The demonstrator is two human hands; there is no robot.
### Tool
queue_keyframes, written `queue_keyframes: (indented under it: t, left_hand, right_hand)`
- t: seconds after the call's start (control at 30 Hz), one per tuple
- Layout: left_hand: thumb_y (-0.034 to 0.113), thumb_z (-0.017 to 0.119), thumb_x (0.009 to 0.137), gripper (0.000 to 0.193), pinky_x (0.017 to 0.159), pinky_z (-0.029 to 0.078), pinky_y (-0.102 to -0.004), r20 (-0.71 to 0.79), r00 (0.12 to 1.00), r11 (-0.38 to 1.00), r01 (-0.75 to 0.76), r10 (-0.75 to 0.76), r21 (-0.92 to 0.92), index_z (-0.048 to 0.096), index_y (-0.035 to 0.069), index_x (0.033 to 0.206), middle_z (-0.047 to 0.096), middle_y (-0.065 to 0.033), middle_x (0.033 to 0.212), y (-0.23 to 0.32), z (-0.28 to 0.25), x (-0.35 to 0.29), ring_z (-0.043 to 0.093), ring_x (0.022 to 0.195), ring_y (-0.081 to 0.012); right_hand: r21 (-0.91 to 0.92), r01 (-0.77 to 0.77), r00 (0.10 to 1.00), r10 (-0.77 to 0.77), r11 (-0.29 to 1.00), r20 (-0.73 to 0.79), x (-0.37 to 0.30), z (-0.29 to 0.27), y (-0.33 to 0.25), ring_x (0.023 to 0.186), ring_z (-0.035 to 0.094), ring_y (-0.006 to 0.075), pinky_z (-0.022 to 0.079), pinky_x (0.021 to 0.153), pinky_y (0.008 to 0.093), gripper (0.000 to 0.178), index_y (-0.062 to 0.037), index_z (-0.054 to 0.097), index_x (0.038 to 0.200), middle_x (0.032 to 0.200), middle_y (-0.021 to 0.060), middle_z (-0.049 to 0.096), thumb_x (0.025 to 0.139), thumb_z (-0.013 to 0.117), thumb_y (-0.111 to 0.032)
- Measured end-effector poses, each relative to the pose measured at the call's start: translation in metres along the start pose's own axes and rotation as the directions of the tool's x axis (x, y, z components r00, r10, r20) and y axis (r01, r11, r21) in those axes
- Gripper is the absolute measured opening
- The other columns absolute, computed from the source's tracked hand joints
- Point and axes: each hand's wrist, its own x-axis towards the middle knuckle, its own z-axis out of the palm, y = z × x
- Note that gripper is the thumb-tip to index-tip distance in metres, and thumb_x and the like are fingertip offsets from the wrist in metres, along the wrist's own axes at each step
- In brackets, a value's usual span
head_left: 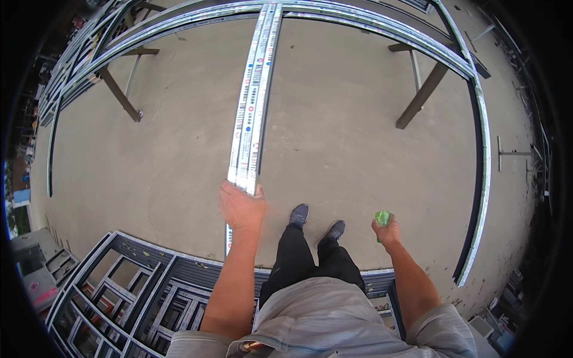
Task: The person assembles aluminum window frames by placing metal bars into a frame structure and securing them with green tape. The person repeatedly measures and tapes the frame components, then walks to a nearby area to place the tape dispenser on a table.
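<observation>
My left hand (243, 207) is closed around the middle bar (253, 101) of a large window-like frame, with the thumb along its right edge. Printed protective film covers this bar, which runs away from me to the frame's far side (364, 21) and continues below my hand. Out to the right, my right hand (390, 232) holds a small green translucent object (382, 218), apart from the frame. The fingers partly cover it, so its exact kind cannot be made out.
Brown support legs (421, 95) stand under the far side of the frame. The frame's right bar (482, 149) curves toward me. Behind my legs lies a stack of dark framed panels (140, 250). My shoes (299, 215) stand on the concrete floor (340, 143).
</observation>
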Motion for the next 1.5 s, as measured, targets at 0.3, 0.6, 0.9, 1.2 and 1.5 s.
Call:
queue_keyframes:
  t: [0.3,0.6,0.9,1.2,1.5]
  left_hand:
    - [0.027,0.087,0.084,0.08,0.104,0.051,-0.049,-0.232,0.851,0.883,-0.453,0.47,0.126,0.045,-0.008,0.144,0.061,-0.029,0.128,0.039,-0.038,-0.035,0.063,0.117,-0.0431]
    - [0.03,0.08,0.098,0.048,0.094,0.057,-0.0338,0.463,0.427,0.52,-0.02,0.777,-0.854,0.059,-0.002,0.127,0.072,-0.0104,0.106,0.197,-0.061,-0.223,0.07,0.099,-0.0168]
    - [0.023,0.081,0.097,0.034,0.087,0.059,-0.0323,0.402,0.221,0.444,-0.197,0.889,-0.874,0.061,0.001,0.114,0.072,-0.0067,0.098,0.281,-0.07,-0.314,0.07,0.092,-0.0141]
    - [0.016,0.072,0.103,0.018,0.082,0.056,-0.029,0.397,0.119,0.413,-0.167,0.91,-0.895,0.063,0.002,0.108,0.07,-0.003,0.095,0.323,-0.06,-0.36,0.066,0.086,-0.0096]
    - [0.021,0.064,0.109,0.017,0.076,0.049,-0.0243,0.479,0.028,0.47,0.157,0.877,-0.869,0.059,0.006,0.104,0.061,0.0039,0.092,0.369,-0.029,-0.34,0.056,0.085,-0.0046]
  right_hand:
    - [0.834,-0.065,0.988,-0.082,0.549,0.131,-0.082,-0.078,-0.058,0.09,0.059,0.0118,0.053,0.078,0.0306,0.06,-0.0036,0.057,0.134,0.102,0.0022,0.064,0.092,0.083,-0.038]
    - [0.897,0.169,0.951,-0.307,0.407,-0.04,-0.129,-0.168,-0.024,0.126,0.057,0.0262,0.049,0.104,0.0389,0.102,-0.003,0.033,0.161,0.138,0.0165,0.057,0.093,0.067,-0.072]
    - [0.779,0.463,0.877,-0.347,0.422,-0.333,-0.142,-0.215,0.081,0.152,0.035,0.0393,0.027,0.125,0.0467,0.098,0.0018,0.021,0.166,0.162,0.0291,0.036,0.106,0.036,-0.073]
    - [0.701,0.487,0.873,-0.271,0.522,-0.405,-0.152,-0.244,0.127,0.147,0.039,0.0412,0.031,0.122,0.0495,0.098,0.0022,0.019,0.166,0.155,0.0297,0.04,0.105,0.039,-0.071]
    - [0.687,0.444,0.894,-0.336,0.575,-0.296,-0.119,-0.265,0.141,0.151,0.03,0.0448,0.033,0.122,0.0526,0.129,0.0013,0.006,0.167,0.161,0.0312,0.025,0.084,0.082,-0.06]
